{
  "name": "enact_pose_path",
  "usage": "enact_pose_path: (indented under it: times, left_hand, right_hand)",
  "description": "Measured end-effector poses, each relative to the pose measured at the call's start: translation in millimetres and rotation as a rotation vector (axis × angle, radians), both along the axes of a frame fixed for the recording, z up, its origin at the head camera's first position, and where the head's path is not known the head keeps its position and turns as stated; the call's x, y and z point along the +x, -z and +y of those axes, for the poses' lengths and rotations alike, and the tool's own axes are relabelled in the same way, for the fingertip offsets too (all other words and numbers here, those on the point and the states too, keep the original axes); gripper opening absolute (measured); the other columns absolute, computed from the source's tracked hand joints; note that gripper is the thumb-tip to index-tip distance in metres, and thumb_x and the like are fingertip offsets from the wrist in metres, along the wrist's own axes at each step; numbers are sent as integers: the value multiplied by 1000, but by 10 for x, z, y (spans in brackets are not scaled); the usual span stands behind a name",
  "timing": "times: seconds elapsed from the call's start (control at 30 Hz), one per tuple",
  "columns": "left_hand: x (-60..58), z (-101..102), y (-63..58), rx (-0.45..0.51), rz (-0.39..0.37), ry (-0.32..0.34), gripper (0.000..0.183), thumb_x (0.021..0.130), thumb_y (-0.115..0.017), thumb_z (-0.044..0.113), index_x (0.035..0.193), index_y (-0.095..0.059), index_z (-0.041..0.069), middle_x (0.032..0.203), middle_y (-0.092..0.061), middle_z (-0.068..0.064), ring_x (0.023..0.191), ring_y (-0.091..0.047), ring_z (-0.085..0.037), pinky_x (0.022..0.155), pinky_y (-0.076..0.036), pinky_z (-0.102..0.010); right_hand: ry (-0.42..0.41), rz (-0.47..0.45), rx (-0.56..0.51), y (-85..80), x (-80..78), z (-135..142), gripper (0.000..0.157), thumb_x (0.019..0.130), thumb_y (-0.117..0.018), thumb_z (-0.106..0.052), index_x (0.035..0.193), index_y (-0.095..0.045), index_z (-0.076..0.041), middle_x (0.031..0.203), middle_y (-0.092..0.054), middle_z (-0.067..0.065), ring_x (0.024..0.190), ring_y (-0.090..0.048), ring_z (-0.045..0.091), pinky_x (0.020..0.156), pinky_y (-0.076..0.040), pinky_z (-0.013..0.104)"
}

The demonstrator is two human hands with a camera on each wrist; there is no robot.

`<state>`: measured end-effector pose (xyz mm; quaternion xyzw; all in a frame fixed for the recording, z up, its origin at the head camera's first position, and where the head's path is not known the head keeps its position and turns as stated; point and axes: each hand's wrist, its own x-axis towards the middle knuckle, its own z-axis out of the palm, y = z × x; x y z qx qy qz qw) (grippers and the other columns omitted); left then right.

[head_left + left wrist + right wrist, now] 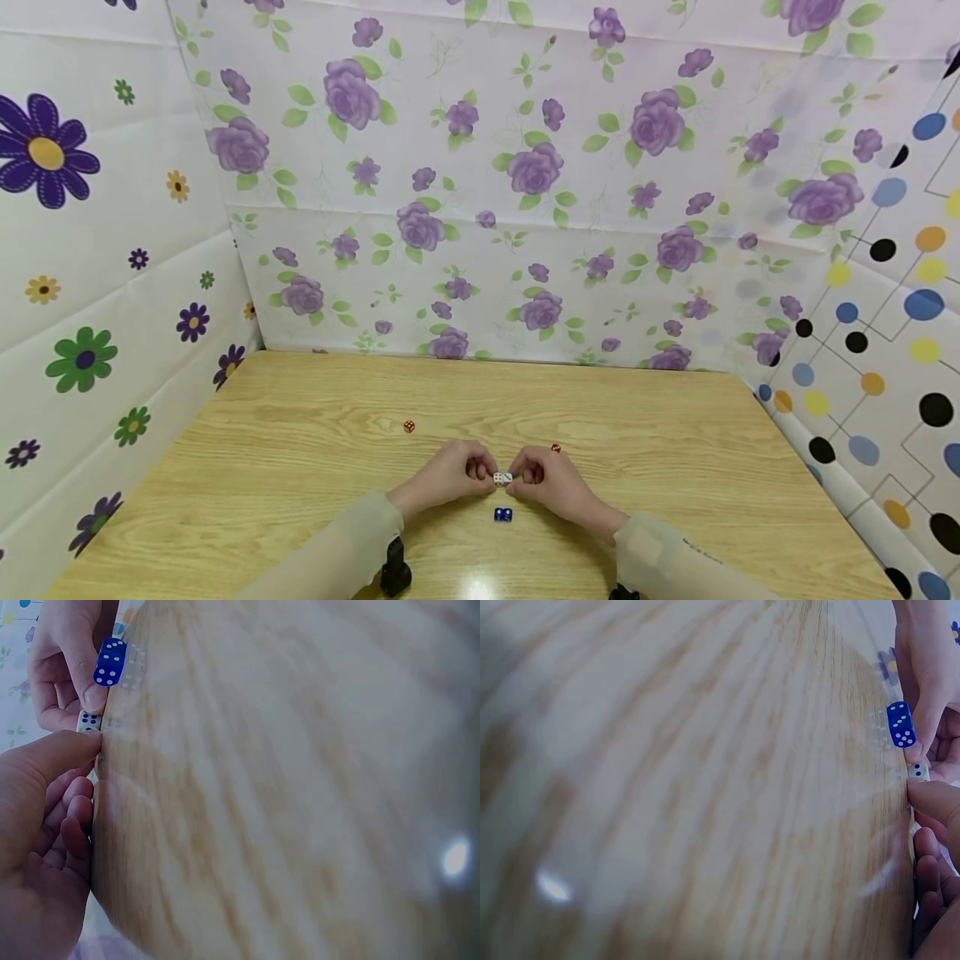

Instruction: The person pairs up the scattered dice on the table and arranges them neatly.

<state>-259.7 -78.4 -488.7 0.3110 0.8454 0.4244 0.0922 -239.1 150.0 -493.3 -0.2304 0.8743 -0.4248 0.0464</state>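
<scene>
Two white dice (pixel 498 479) (pixel 507 477) in both hands' (pixel 453 472) (pixel 553 480) pinched grip; red dice (pixel 408 426) (pixel 556 448) head-view only.

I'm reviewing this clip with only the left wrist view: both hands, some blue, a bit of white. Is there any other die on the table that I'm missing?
Observer: Yes. In the head view, a red die lies on the table, beyond the left hand and off to its left.

Operator: Is that the only red one?

Observer: No, a second red die sits just past the right hand, which seems to hide part of it.

Operator: And the white between the fingertips, is it one die or more?

Observer: The head view shows two white dice, side by side.
</scene>
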Motion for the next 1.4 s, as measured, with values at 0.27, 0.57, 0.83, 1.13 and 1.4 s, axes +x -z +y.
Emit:
enact_pose_path:
  times: [0.27,0.57,0.83,1.13,1.4]
  left_hand:
    - [-2,-41,-38,-18,22,60,16,85,-76,12,99,-70,8,83,-63,-3,71,-52,-3,65,-46,-18]
    - [-41,-201,-87,-44,-1,94,15,90,-73,14,103,-68,9,92,-66,-1,79,-57,-2,72,-50,-19]
    - [-127,-592,-320,-19,81,-69,17,93,-69,15,107,-70,6,90,-66,-1,78,-58,-8,69,-50,-22]
    - [-415,-1033,-360,1,107,-313,23,93,-69,13,114,-68,6,95,-67,-5,81,-60,-14,71,-50,-28]
    - [-553,-1266,-252,-9,74,-232,33,89,-74,19,119,-68,7,103,-69,-11,86,-61,-14,71,-51,-27]
  right_hand:
    - [-5,0,7,-3,-7,3,12,86,-77,-25,92,-68,-19,74,-59,1,58,-45,2,56,-41,20]
    - [3,-8,11,-12,-1,8,12,86,-77,-23,92,-68,-17,75,-59,0,59,-45,3,56,-40,19]
    - [5,3,15,5,-3,5,12,86,-78,-24,91,-68,-19,75,-58,0,59,-44,2,56,-40,19]
    - [2,6,12,7,1,3,12,86,-78,-24,91,-68,-19,74,-58,0,59,-43,2,55,-39,19]
    - [4,4,11,8,-1,-1,13,85,-78,-25,91,-68,-19,74,-57,1,59,-43,2,56,-39,19]
